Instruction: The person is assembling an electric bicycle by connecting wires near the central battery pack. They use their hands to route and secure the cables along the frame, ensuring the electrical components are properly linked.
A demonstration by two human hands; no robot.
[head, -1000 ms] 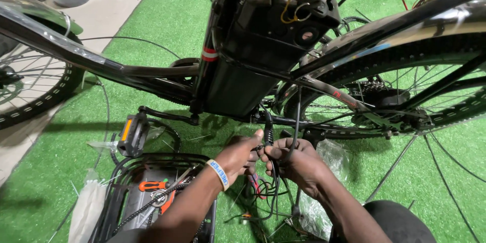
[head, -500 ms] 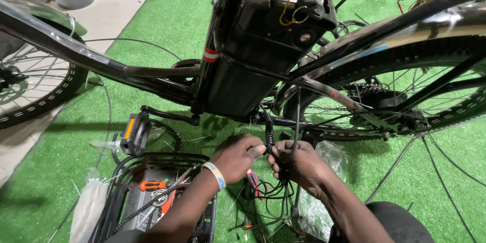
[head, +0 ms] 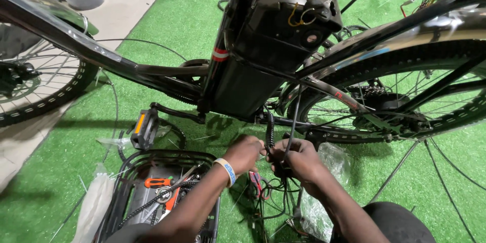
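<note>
Left hand point(head: 246, 153), right hand point(head: 299, 159) both pinched on black cable bundle point(head: 270, 132) under bike battery case point(head: 263, 45); fingertips hidden, cable ends lost in tangle.

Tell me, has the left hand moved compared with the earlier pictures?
Yes, slightly. The left hand now sits a little lower and further from the black battery case.
</note>
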